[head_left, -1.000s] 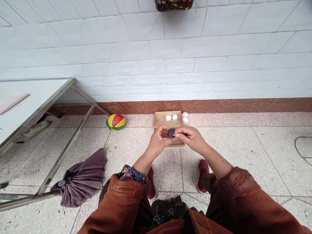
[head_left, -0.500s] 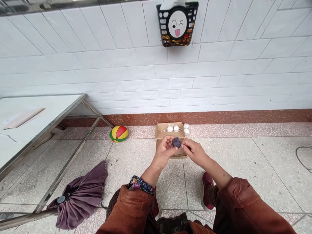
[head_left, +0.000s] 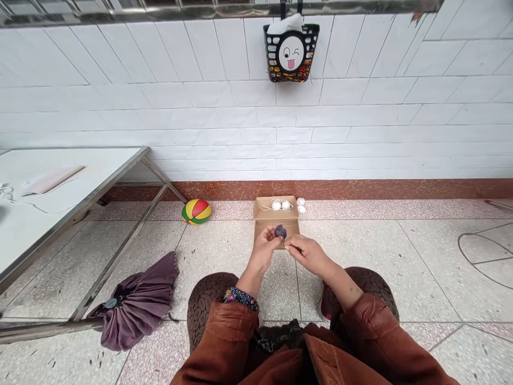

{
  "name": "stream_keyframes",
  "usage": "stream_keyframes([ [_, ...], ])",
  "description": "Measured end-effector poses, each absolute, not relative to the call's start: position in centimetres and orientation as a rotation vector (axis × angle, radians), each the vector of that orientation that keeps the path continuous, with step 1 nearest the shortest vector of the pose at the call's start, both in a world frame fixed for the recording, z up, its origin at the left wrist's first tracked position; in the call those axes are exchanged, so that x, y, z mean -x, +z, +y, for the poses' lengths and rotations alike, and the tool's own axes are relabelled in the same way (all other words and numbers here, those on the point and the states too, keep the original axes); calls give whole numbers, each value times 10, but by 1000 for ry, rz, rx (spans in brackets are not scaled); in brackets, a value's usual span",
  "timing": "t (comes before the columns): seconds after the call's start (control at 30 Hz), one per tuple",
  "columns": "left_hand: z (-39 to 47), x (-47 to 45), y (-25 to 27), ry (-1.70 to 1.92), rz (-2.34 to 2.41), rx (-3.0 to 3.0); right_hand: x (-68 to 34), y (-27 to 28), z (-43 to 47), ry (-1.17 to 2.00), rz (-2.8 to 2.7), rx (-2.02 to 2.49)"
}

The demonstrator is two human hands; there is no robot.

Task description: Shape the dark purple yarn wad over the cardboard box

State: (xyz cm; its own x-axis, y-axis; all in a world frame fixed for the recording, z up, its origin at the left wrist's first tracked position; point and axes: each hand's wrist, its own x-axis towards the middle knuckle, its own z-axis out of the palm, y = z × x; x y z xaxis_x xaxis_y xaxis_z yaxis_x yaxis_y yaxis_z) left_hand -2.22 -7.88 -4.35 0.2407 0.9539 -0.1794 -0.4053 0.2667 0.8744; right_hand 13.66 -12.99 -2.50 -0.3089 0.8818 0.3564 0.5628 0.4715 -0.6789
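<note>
Two hands meet at centre: my left hand (head_left: 263, 250) pinches a small dark ball of yarn (head_left: 280, 231) in its fingertips, my right hand (head_left: 306, 252) closes beside it at 3 o'clock, contents unclear. A cardboard box (head_left: 264, 222) with white balls (head_left: 280, 205) lies at 12; a striped ball (head_left: 196, 212) at 10. I read no lettering.

box (head_left: 264, 220): near edge hidden behind hands | yarn (head_left: 280, 231): partly covered by left hand (head_left: 262, 251) fingers; strand to right hand (head_left: 306, 252) too thin to tell | table (head_left: 60, 198): cut off at left edge | white balls (head_left: 280, 205): too small to tell
</note>
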Motion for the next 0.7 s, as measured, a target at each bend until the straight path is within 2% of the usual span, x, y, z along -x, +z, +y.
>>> stream_keyframes([
  [0.3,-135,30,-21,807,677,-1058,-148,-8,-145,564,-1836,1200],
  [0.5,-150,37,-1,1003,582,-806,-131,-19,-154,648,-1716,1240],
  [0.7,-160,38,-5,1194,751,-814,-118,-24,-197,451,-1938,1230],
])
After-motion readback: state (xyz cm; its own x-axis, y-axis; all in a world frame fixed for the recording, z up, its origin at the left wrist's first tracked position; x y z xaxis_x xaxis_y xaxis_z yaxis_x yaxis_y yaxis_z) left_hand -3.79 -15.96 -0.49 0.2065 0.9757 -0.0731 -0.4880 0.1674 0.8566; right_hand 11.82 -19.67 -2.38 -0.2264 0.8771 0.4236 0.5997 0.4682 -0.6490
